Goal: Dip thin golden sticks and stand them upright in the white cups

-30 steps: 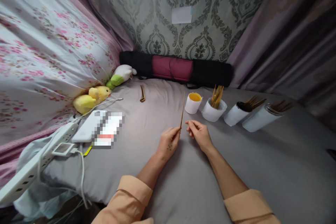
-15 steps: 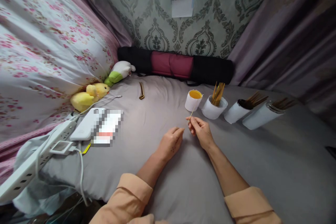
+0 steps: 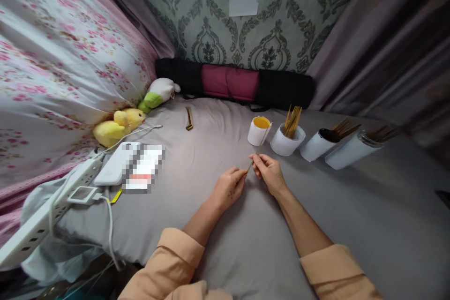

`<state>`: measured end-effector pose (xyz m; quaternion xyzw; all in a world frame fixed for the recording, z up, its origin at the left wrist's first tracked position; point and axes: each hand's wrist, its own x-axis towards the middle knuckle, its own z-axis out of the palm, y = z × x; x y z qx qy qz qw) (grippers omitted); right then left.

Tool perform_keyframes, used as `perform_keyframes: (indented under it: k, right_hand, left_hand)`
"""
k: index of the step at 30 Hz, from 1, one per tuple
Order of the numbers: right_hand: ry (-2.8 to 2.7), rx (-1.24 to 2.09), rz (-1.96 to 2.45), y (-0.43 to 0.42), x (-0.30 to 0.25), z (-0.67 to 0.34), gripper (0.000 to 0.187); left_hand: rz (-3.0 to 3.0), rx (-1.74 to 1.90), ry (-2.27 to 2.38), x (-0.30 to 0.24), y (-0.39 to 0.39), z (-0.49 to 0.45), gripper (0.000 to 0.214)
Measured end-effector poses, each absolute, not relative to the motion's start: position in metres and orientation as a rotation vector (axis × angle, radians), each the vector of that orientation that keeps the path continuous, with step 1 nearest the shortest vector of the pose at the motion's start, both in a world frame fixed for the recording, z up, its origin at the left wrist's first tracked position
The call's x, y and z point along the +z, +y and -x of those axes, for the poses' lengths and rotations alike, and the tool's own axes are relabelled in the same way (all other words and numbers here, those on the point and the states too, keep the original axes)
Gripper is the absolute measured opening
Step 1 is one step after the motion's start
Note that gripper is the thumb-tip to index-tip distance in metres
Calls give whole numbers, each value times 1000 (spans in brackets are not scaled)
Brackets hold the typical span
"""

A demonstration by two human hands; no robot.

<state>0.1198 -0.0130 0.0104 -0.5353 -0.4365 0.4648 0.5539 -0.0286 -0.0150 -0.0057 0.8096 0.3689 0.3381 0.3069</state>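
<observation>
My left hand (image 3: pixel 228 189) and my right hand (image 3: pixel 270 172) meet over the grey sheet, in front of the row of cups. A short, thin stick (image 3: pixel 250 167) spans the small gap between their fingertips. Thumb and forefinger of the right hand pinch its upper end, while the left fingers close on its lower end. Just beyond the right hand stands a white-wrapped cup (image 3: pixel 258 137) with a yellow inside. Beside it, a wider white cup (image 3: pixel 286 145) holds a bunch of thin yellow-brown sticks (image 3: pixel 292 122).
Farther right, two white-wrapped containers (image 3: pixel 315 146) (image 3: pixel 351 152) lean with dark brown sticks in them. A brass-coloured bent tool (image 3: pixel 189 119) lies left of centre. At left are a white power bank (image 3: pixel 117 164), a power strip (image 3: pixel 52 215), cables and plush toys (image 3: pixel 119 126). A long black-and-maroon bag (image 3: pixel 230 83) lines the wall.
The stick that rose from my right fingers now slopes down to my left fingertips, which have closed on its lower end. The view has shifted slightly.
</observation>
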Motion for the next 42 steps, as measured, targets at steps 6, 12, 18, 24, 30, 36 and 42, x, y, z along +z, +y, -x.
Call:
perform_keyframes:
  k: [6, 12, 18, 24, 30, 36, 42]
  right_hand:
    - [-1024, 1118, 1270, -13, 11, -120, 35]
    - [-1054, 1112, 1268, -13, 9, -122, 35]
    - [-1088, 1104, 1271, -13, 10, -124, 35]
    - [-1122, 1100, 1251, -13, 10, -126, 36]
    - [-1172, 1077, 1250, -14, 12, -128, 34]
    - [-1229, 1047, 1271, -14, 14, -129, 34]
    - [-1242, 1009, 1277, -16, 18, -131, 35]
  left_hand:
    - [-1882, 850, 1004, -5, -14, 26, 24]
    - [-1363, 773, 930, -3, -15, 22, 27]
    - [-909, 660, 827, 6, -14, 26, 37]
    - [-580, 609, 707, 11, -10, 32, 31]
    - [-505, 603, 675, 10, -8, 34, 20]
    - [-467, 615, 676, 6, -7, 33, 23]
    - [-497, 638, 669, 3, -8, 31, 24]
